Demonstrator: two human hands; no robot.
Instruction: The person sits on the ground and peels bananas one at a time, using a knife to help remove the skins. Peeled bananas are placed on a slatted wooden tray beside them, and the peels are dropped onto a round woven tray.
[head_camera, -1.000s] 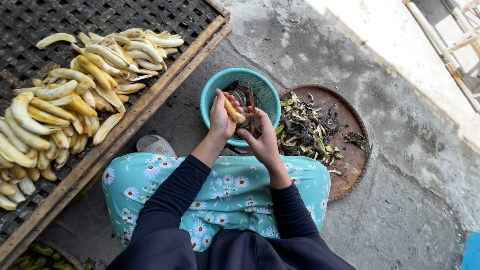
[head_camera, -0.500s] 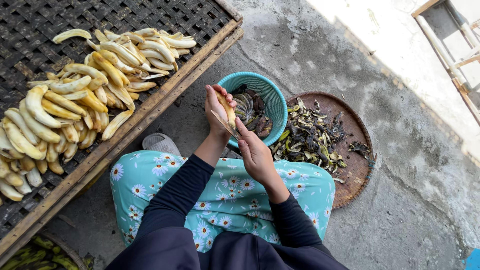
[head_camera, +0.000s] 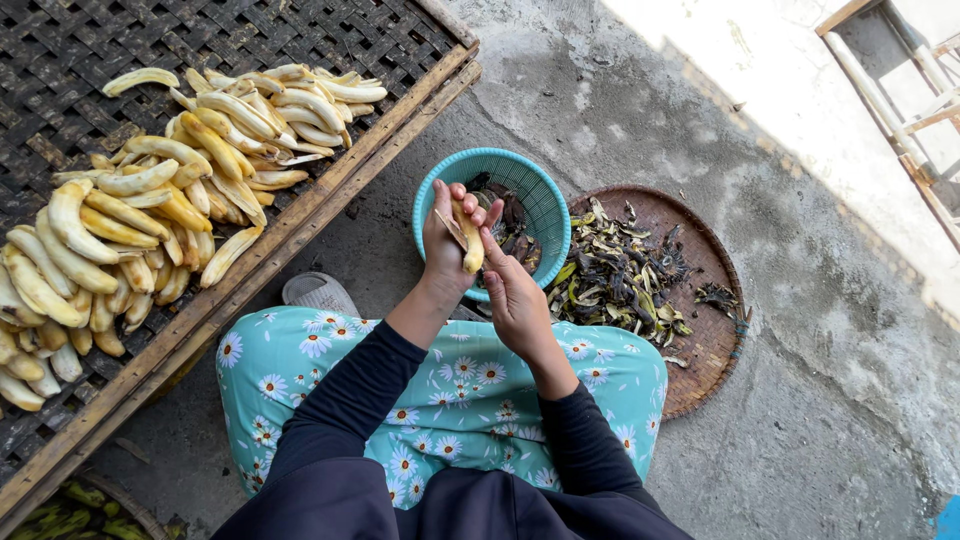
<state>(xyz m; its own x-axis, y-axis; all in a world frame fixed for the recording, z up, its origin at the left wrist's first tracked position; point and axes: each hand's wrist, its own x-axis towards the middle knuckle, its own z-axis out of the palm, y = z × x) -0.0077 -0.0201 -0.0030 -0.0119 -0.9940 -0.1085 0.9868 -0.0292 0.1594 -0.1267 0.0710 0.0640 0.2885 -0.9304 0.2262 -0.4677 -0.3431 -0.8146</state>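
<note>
- Left of both hands: one woven drying rack (head_camera: 330, 205), peeled bananas (head_camera: 150, 220) heaped on it, too many to count.
- Left hand (head_camera: 447, 245) grips one banana (head_camera: 470, 245) upright; best kept firm yet gentle.
- Right hand (head_camera: 515, 295) pinches its peel.
- Beyond: one teal basket (head_camera: 540, 190).
- Right: one tray (head_camera: 715, 330) of peels.

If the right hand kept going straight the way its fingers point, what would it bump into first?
The right hand points up and slightly left, so it would first meet the banana held in the left hand, which its fingertips already seem to touch. Past that is the teal basket, though depth is hard to judge.
</note>
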